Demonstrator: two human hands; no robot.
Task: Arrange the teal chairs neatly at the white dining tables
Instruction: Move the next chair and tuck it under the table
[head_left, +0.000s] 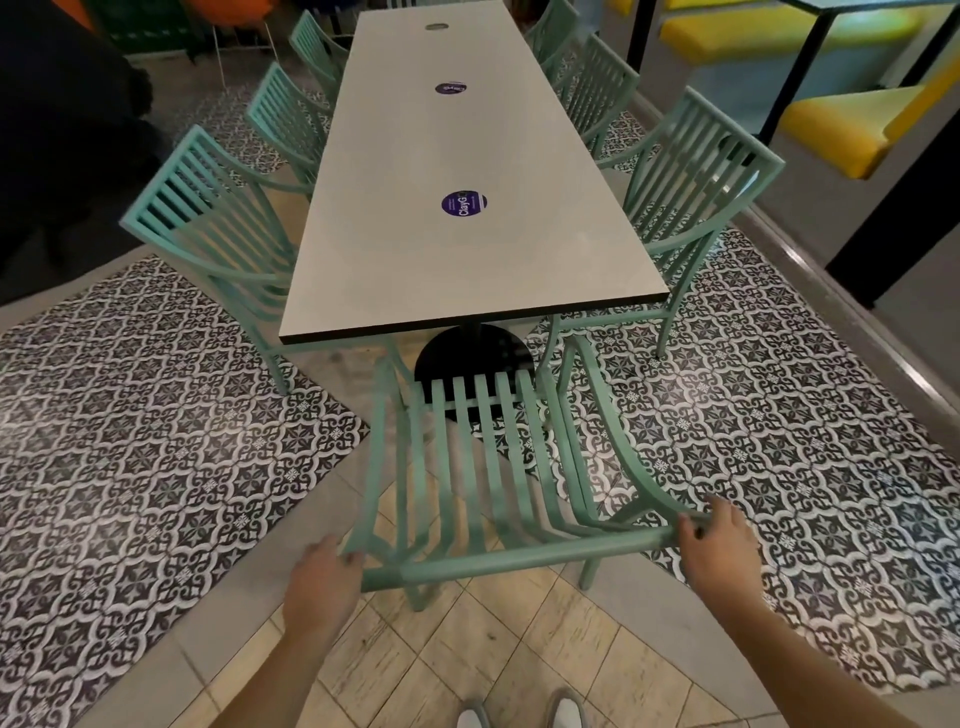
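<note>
A long white dining table (457, 156) runs away from me, with round purple stickers down its middle. A teal slatted chair (493, 467) stands at the table's near end, its seat partly under the edge. My left hand (324, 577) grips the left end of its top back rail. My right hand (714, 545) grips the right end of the same rail. More teal chairs line both long sides, the nearest on the left (208, 223) and on the right (696, 176).
Black-and-white patterned floor tiles (156, 441) lie on both sides, beige tiles under me. The table's black round base (467, 358) sits behind the chair seat. Yellow benches (841, 130) and black table legs stand at the right, beyond a raised floor strip. A dark shape fills the far left.
</note>
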